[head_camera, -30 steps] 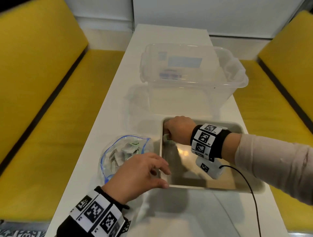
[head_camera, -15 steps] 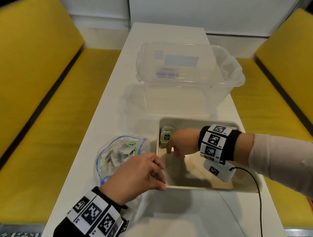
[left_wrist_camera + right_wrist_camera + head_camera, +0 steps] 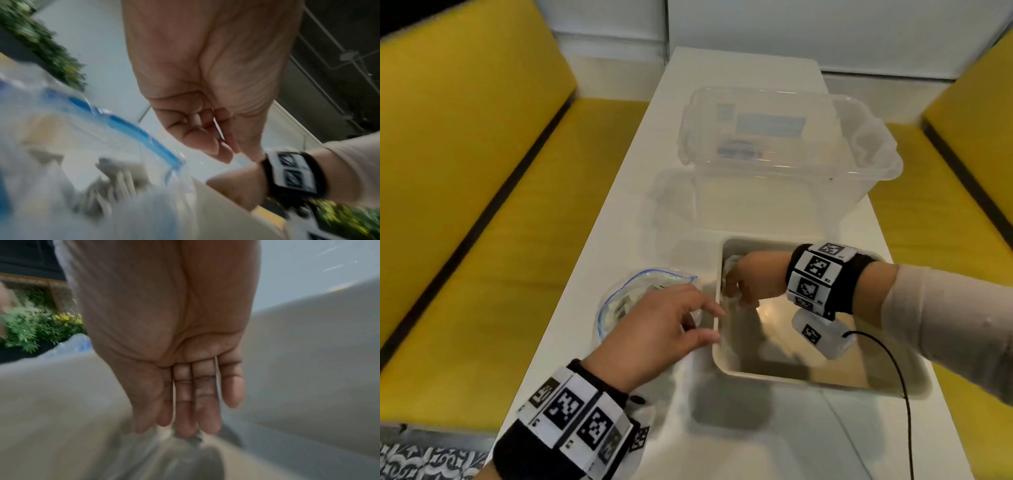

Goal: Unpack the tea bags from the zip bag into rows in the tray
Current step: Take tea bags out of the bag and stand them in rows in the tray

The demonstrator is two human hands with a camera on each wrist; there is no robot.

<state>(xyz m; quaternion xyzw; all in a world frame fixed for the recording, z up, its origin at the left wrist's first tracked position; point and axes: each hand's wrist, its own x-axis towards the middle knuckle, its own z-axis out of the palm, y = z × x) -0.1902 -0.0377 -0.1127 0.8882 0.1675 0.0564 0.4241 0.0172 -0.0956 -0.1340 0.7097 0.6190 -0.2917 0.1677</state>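
Nothing is gripped by either hand: the right hand (image 3: 751,279) reaches into the far left corner of the tray (image 3: 791,378), its fingers (image 3: 205,402) straight and together, tips down on a blurred pale tea bag (image 3: 731,265) lying against the tray's left wall. Whether they press it or only touch it is unclear. Just outside that wall, the left hand (image 3: 654,329) hovers with loosely curled fingers (image 3: 205,142), holding nothing. Under and beyond it lies the zip bag (image 3: 640,281), its blue-edged mouth open, more tea bags (image 3: 115,183) inside. Farther off on the white table (image 3: 722,445) stands a clear plastic tub (image 3: 784,154).
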